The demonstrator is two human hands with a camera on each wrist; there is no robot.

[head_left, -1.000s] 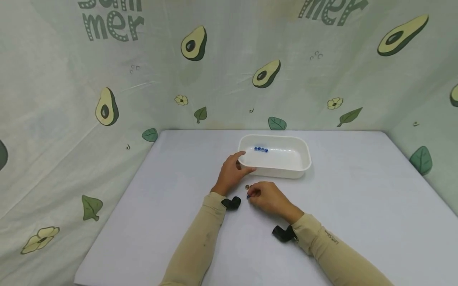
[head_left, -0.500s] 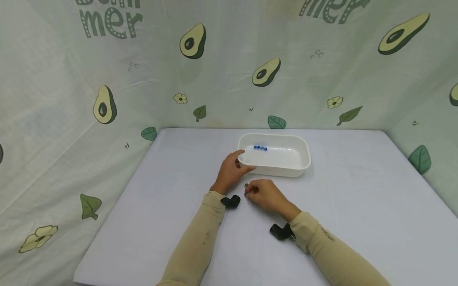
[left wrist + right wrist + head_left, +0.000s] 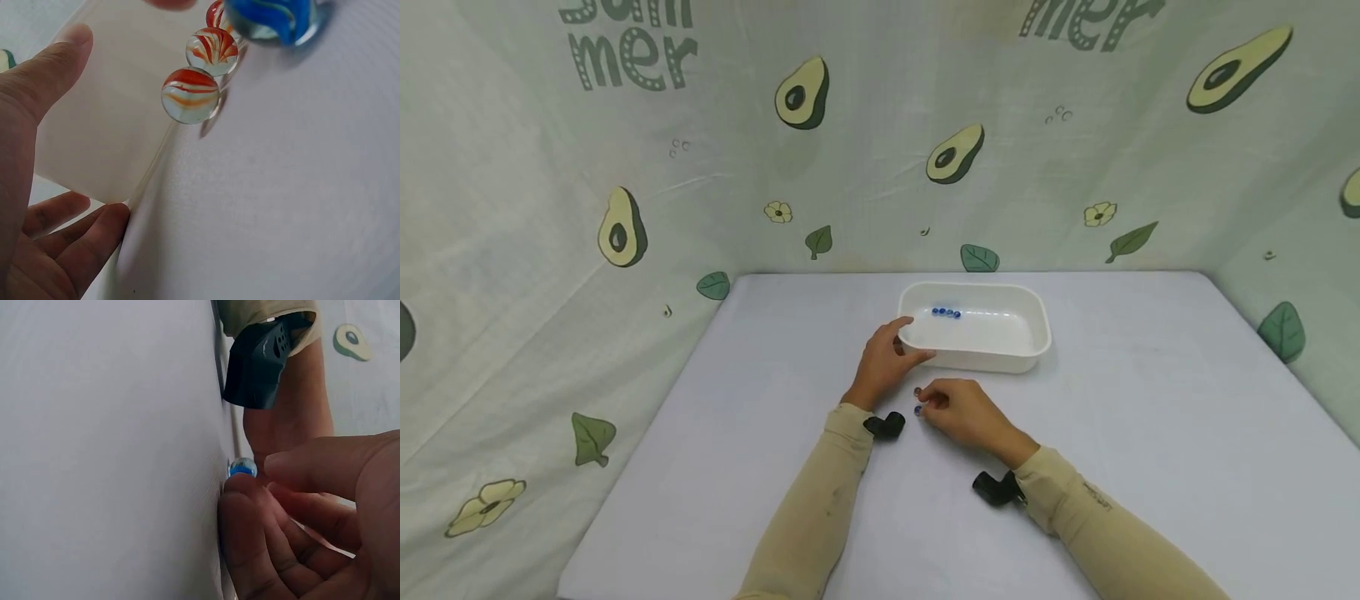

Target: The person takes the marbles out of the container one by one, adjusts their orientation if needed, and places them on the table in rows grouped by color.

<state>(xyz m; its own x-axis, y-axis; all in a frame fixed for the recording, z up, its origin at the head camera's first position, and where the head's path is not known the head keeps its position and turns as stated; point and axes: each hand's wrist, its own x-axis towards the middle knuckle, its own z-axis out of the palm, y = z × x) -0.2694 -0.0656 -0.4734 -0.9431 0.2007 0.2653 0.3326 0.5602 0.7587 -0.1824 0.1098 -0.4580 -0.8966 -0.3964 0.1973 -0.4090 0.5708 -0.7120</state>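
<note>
My left hand (image 3: 880, 364) holds the left end of a white plastic tray (image 3: 992, 361), thumb along its near wall and fingers around the left side. Inside the tray, several blue marbles (image 3: 946, 312) sit in a short row. On the table in front of it, red-and-orange swirled clear marbles (image 3: 190, 95) line up, partly hidden in the head view. A blue-swirled marble (image 3: 918, 411) lies nearer me. My right hand (image 3: 962, 412) is right beside this marble (image 3: 242, 467); its fingers are bent, with the thumb apart from the index fingertip.
A white table (image 3: 737, 467) carries everything. Behind it hangs a pale cloth (image 3: 865, 167) printed with avocados and leaves. Black wrist mounts (image 3: 996, 489) stick out below both sleeves.
The right fingertips have shifted slightly off the blue marble, which shows more than half a second ago. The left hand and tray stay in place; the head view has tilted a little.
</note>
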